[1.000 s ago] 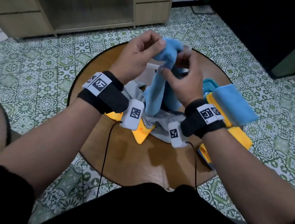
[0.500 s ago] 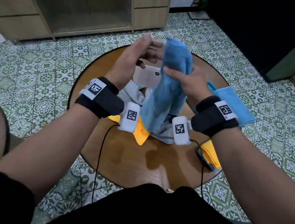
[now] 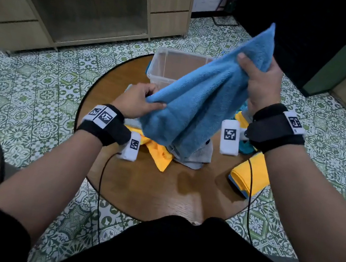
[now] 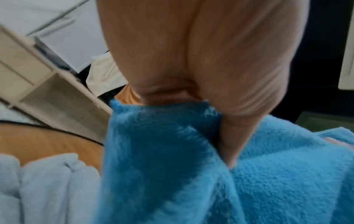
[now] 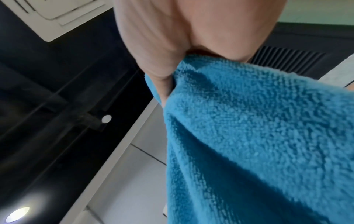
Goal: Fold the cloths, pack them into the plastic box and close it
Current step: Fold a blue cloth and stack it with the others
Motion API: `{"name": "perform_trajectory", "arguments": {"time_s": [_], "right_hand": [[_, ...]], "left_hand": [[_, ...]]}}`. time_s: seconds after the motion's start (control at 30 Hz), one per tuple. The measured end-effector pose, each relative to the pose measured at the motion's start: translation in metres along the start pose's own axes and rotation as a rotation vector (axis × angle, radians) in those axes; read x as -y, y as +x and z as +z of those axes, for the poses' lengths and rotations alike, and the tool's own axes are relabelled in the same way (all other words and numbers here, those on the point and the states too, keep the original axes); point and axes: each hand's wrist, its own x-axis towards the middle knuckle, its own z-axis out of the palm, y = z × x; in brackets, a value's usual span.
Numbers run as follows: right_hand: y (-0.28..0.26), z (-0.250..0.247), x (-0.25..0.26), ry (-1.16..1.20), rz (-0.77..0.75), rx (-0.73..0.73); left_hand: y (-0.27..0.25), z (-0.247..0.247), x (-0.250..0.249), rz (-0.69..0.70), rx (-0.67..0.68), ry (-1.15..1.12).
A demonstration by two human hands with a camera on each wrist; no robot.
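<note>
Both hands (image 3: 136,102) (image 3: 260,81) pinch the blue cloth (image 3: 197,103), apparently by corners.

Green-and-white patterned floor tiles (image 3: 46,77). Low beige cabinet (image 3: 85,4) along far wall: glazed middle bay, drawers each side. Round wooden bench (image 3: 158,187) at centre. Dark area at right rear.

blue cloth (image 3: 197,103): fluffy terry | box (image 3: 169,66): clear glossy plastic; table (image 3: 158,187): shiny wood
</note>
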Motion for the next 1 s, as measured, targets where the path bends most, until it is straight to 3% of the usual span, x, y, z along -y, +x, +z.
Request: {"name": "perform_trajectory", "arguments": {"time_s": [0.07,0.13,0.27,0.33,0.4,0.47,0.57,0.67,0.77,0.9,1.0], "right_hand": [[0.007,-0.009,-0.01,-0.073,0.041,-0.055],[0.012,-0.017,-0.018,-0.116,0.067,-0.116],[0.015,-0.025,-0.015,-0.041,0.008,-0.083],[0.011,-0.026,-0.009,0.104,-0.021,-0.036],[0.006,-0.029,-0.009,0.204,-0.02,0.02],[-0.001,-0.037,-0.024,0.167,0.023,0.087],[-0.027,-0.057,-0.073,-0.093,0.241,0.224],[-0.067,-0.082,-0.138,-0.479,0.468,0.446],[-0.116,-0.106,-0.19,-0.628,0.719,0.602],[-0.177,-0.137,-0.236,-0.879,0.908,0.782],[-0.203,-0.158,-0.248,-0.707,1.04,0.774]], "left_hand": [[0.001,-0.011,0.01,-0.052,-0.133,0.235],[0.003,-0.021,0.013,-0.073,-0.344,0.3],[0.008,-0.045,0.003,0.024,-0.791,0.022],[0.005,-0.054,-0.012,0.106,-0.861,-0.158],[-0.003,-0.054,-0.023,0.125,-0.801,-0.354],[-0.009,-0.047,-0.014,-0.015,-0.703,-0.352],[-0.028,-0.02,0.027,-0.269,-0.442,-0.33],[-0.063,0.029,0.061,-0.392,-0.179,-0.222],[-0.105,0.082,0.086,-0.661,0.076,-0.159],[-0.154,0.133,0.133,-0.737,0.565,0.165],[-0.18,0.144,0.148,-0.765,0.637,0.127]]}}
